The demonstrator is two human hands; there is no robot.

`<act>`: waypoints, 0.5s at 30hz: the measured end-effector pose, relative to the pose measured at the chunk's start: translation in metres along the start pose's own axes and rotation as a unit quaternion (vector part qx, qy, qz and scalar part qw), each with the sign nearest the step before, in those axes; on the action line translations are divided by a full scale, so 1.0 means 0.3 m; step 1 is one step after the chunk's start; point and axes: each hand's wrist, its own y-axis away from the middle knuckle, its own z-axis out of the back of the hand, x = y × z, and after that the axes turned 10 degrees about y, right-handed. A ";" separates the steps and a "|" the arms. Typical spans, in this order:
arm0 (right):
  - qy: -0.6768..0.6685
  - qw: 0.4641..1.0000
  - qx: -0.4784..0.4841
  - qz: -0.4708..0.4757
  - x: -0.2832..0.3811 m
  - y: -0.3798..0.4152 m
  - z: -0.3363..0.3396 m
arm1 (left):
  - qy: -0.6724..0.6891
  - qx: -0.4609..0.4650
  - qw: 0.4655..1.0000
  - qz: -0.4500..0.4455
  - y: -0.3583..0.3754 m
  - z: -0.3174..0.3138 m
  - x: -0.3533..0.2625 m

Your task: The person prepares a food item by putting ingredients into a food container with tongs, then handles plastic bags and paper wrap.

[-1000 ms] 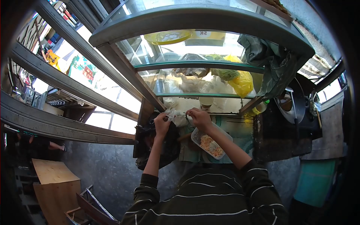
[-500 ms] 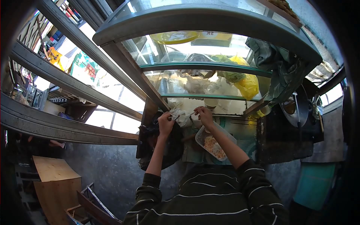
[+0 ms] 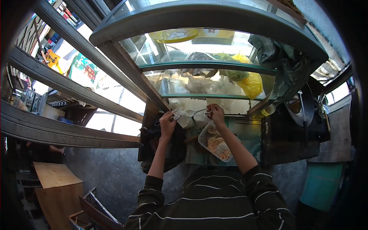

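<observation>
My left hand is closed on the edge of a thin white plastic bag at the front of the glass case. My right hand pinches the handle of a spoon, whose pale bowl end points left toward the bag. What the bag holds, if anything, I cannot make out. Below my right hand sits a clear plastic tub with crumbly orange and white food in it. A small round whitish thing lies at the tub's far end.
A glass display case stands over the work surface, with a yellow bag inside. A black plastic bag hangs at the left. On the right are a wok and a dark stove top. Metal rails run along the left.
My right hand has moved right and slightly up, away from the white bag, and the spoon now shows between the hands. My left hand still grips the bag.
</observation>
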 end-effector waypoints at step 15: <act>-0.002 0.989 -0.141 0.052 0.037 0.344 0.379 | -0.109 -0.204 0.966 -0.117 0.173 -0.063 -0.194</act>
